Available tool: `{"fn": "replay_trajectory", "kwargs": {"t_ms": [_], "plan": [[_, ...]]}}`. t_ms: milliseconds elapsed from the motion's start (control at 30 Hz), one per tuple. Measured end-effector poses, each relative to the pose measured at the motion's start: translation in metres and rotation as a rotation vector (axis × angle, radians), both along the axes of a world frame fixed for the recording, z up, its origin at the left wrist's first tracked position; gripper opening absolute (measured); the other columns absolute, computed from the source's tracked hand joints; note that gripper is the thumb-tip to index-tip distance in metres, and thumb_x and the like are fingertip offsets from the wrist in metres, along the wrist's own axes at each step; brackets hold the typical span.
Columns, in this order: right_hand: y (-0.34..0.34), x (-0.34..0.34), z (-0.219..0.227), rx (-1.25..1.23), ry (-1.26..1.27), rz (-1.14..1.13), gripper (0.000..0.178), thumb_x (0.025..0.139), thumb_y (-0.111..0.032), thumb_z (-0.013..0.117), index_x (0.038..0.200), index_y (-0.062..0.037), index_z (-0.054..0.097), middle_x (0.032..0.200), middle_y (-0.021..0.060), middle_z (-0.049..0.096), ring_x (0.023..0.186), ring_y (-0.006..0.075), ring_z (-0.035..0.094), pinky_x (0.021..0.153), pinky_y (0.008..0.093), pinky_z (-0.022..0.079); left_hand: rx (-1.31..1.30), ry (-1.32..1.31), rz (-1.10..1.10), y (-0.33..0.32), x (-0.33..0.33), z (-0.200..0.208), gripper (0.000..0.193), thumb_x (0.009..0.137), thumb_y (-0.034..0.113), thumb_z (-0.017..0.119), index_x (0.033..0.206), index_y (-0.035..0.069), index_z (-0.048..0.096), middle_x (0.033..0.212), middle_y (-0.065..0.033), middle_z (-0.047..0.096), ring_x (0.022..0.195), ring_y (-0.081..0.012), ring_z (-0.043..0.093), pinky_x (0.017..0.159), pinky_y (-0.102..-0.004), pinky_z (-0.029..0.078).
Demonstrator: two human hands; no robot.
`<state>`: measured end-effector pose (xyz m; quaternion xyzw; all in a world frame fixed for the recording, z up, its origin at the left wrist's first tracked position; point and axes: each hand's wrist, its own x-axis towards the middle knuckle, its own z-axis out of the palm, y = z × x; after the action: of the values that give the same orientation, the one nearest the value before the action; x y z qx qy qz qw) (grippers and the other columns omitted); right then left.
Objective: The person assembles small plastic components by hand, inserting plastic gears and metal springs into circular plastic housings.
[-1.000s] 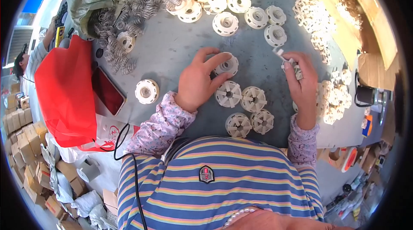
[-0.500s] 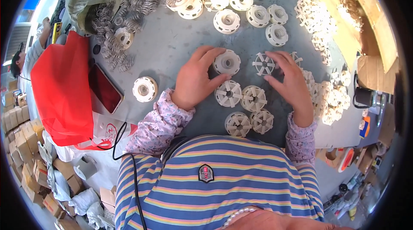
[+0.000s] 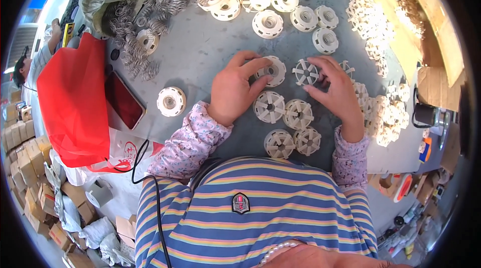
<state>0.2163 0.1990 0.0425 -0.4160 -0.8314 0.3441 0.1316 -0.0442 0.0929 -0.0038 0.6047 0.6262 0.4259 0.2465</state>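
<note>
Cream plastic housing (image 3: 278,66) with a coil spring (image 3: 273,70) in its middle sits ahead of the chest, looks to be resting on the grey surface (image 3: 215,42). Left hand (image 3: 234,87) has thumb and forefinger closed over its left side; can't tell if the tips bear on the rim or reach the spring. Right hand (image 3: 336,87) grips a spoked wheel (image 3: 303,74) by its rim, thumb on the near edge, fingers on the far edge. Wheel and housing are apart, small gap between.

Risks, my read:
- Spring looks unfastened from above. A nudge from the left fingertips could tip it off centre, or a slip could let it jump out.
- Right grip is only at the edge, so the wheel could twist or drop if knocked.
- Four spoked assemblies (image 3: 298,114) lie close below, nearest one just beside the left thumb. A low wrist could shove them together.
- Heaped loose springs (image 3: 135,32) at upper left look tangled; pulling one could drag others.
- Black cable (image 3: 158,218) runs down over the striped shirt (image 3: 200,208); an elbow could snag it.
</note>
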Motion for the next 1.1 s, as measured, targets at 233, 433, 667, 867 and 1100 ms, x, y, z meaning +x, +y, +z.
{"fn": "replay_trajectory", "kwargs": {"t_ms": [233, 433, 667, 867, 1100], "plan": [[-0.009, -0.016, 0.007, 0.067, 0.135, -0.055, 0.058, 0.084, -0.016, 0.089, 0.136, -0.0036, 0.069, 0.130, 0.0093, 0.068, 0.085, 0.0192, 0.067, 0.078, 0.0327, 0.058, -0.016, 0.007, 0.031, -0.002, -0.001, -0.001, 0.032, 0.093, 0.019, 0.082, 0.124, 0.011, 0.076, 0.123, -0.0119, 0.072, 0.091, -0.0317, 0.075, 0.077, -0.0412, 0.060], [-0.018, -0.053, -0.002, 0.039, 0.159, 0.074, 0.061, 0.085, -0.018, 0.090, 0.140, -0.0052, 0.067, 0.131, 0.0107, 0.067, 0.093, 0.0252, 0.073, 0.081, 0.0370, 0.061, -0.137, -0.190, 0.055, -0.003, -0.006, 0.012, 0.037, 0.097, 0.017, 0.079, 0.130, 0.005, 0.073, 0.123, -0.0159, 0.071, 0.098, -0.0355, 0.073, 0.083, -0.0414, 0.059], [-0.024, -0.076, -0.008, 0.123, 0.008, 0.083, 0.061, 0.082, -0.022, 0.091, 0.136, -0.0064, 0.068, 0.127, 0.0124, 0.066, 0.103, 0.0361, 0.073, 0.087, 0.0437, 0.061, -0.031, -0.084, 0.004, -0.002, -0.008, -0.002, 0.042, 0.094, 0.014, 0.080, 0.135, 0.007, 0.072, 0.127, -0.0163, 0.069, 0.095, -0.0300, 0.070, 0.083, -0.0378, 0.057], [-0.021, -0.029, 0.007, 0.224, -0.192, 0.050, 0.059, 0.078, -0.024, 0.093, 0.131, -0.0072, 0.072, 0.131, 0.0131, 0.069, 0.112, 0.0372, 0.071, 0.093, 0.0443, 0.059, -0.087, -0.160, 0.044, -0.035, -0.011, 0.020, 0.057, 0.082, 0.013, 0.092, 0.135, 0.010, 0.072, 0.131, -0.0132, 0.067, 0.074, -0.0227, 0.064, 0.069, -0.0362, 0.056], [0.016, 0.094, 0.011, 0.526, -0.420, -0.074, 0.056, 0.082, -0.017, 0.090, 0.135, -0.0073, 0.073, 0.143, 0.0167, 0.067, 0.121, 0.0389, 0.067, 0.105, 0.0453, 0.054, -0.184, 0.618, 0.441, -0.121, -0.066, 0.057, 0.070, 0.081, 0.017, 0.093, 0.145, 0.011, 0.064, 0.138, -0.0138, 0.062, 0.102, -0.0342, 0.072, 0.080, -0.0431, 0.061]]}}
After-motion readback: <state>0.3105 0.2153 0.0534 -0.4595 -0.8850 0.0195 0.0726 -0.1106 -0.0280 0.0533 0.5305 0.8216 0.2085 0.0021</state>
